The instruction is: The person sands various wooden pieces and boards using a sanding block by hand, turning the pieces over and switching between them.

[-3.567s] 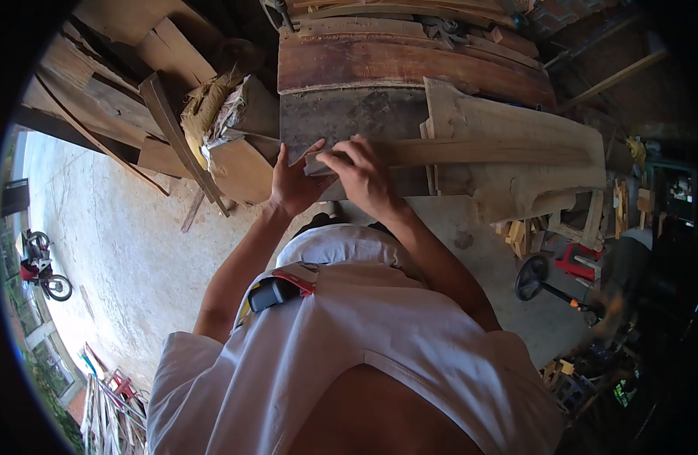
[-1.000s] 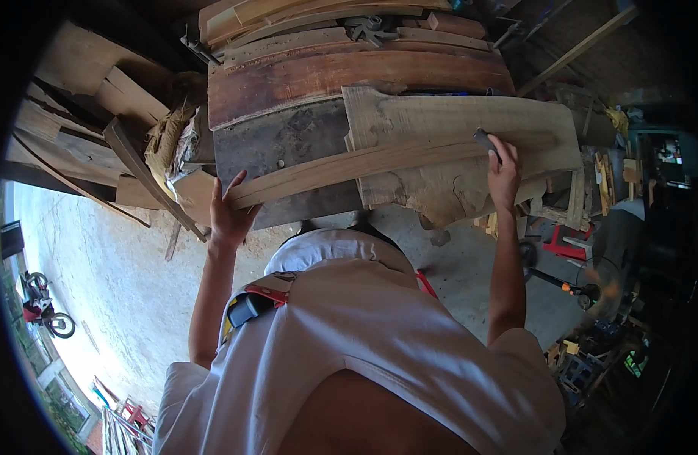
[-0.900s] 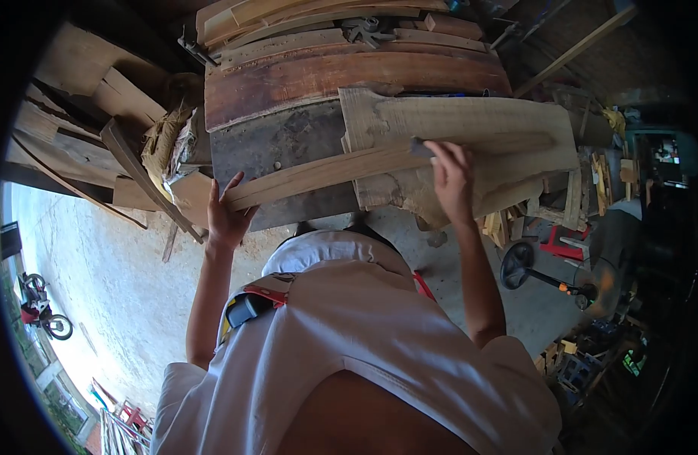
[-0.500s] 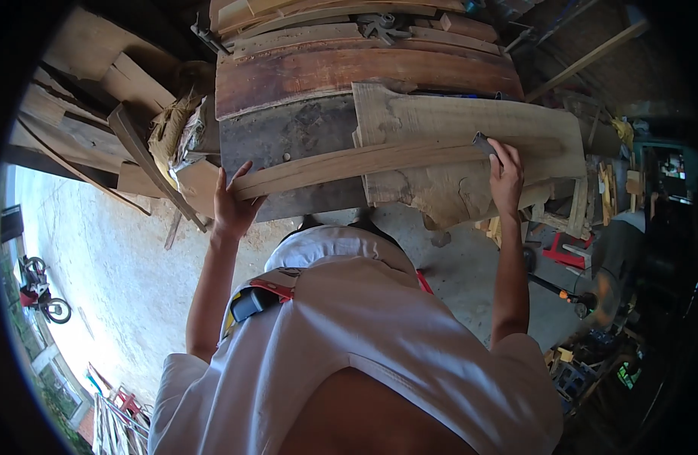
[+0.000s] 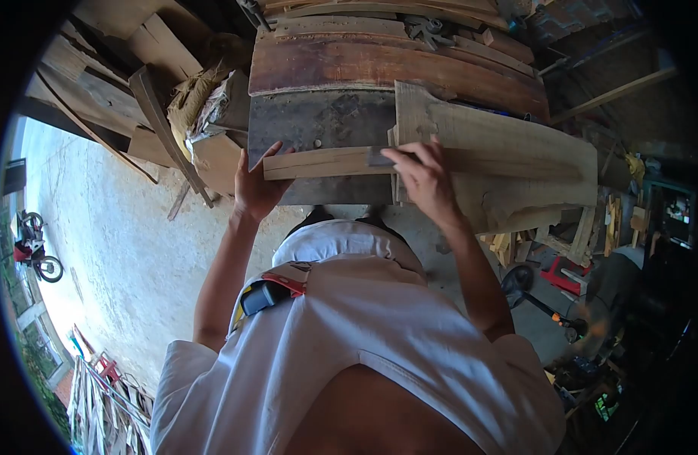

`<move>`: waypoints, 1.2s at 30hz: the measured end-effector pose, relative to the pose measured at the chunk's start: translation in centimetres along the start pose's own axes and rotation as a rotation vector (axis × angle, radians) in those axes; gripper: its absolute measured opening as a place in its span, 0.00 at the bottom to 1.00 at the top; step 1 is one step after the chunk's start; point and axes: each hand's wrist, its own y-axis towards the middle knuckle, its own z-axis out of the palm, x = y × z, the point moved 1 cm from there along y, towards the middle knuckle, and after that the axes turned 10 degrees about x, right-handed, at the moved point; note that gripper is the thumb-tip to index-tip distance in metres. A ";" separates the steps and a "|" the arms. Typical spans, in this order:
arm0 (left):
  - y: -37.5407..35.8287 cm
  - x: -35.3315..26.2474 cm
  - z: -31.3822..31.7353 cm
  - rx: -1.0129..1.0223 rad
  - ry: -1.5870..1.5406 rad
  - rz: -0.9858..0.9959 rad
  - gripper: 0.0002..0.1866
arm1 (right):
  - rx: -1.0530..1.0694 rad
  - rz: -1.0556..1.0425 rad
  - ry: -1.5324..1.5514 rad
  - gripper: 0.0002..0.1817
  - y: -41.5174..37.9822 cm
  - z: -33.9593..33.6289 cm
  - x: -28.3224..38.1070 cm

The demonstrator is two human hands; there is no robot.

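Note:
A long, narrow wooden strip (image 5: 326, 164) lies across the dark tabletop (image 5: 319, 125) and over a wide pale board (image 5: 516, 140). My left hand (image 5: 259, 184) grips the strip's left end, thumb and fingers on opposite edges. Around the strip's middle, near the pale board's left edge, my right hand (image 5: 425, 176) holds a small dark grey block (image 5: 379, 156) against the top face. The block's underside is hidden.
A reddish-brown plank (image 5: 394, 64) spans the table's far part, with a metal clamp-like piece (image 5: 428, 32) beyond it. Leaning boards and a sack (image 5: 190, 106) stand at left. A standing fan (image 5: 569, 322) and red stool (image 5: 563, 277) are at right.
My right hand has slid the grey block leftward along the strip, toward my left hand. My left hand still holds the strip's end. The whole view has shifted slightly.

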 end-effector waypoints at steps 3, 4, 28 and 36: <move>-0.2 0.0 -0.1 0.010 -0.011 0.007 0.42 | 0.032 0.103 0.032 0.18 -2.1 -2.4 -3.1; -0.1 0.0 0.1 0.004 -0.001 -0.002 0.42 | 0.038 0.064 0.006 0.18 -1.5 -1.8 -2.5; 2.8 5.6 10.0 0.348 2.541 0.432 0.40 | -0.181 0.172 0.107 0.18 -2.6 -2.1 -2.6; 5.8 7.9 10.1 0.228 2.582 0.261 0.35 | -0.412 0.615 -0.156 0.18 -14.2 -11.9 -19.0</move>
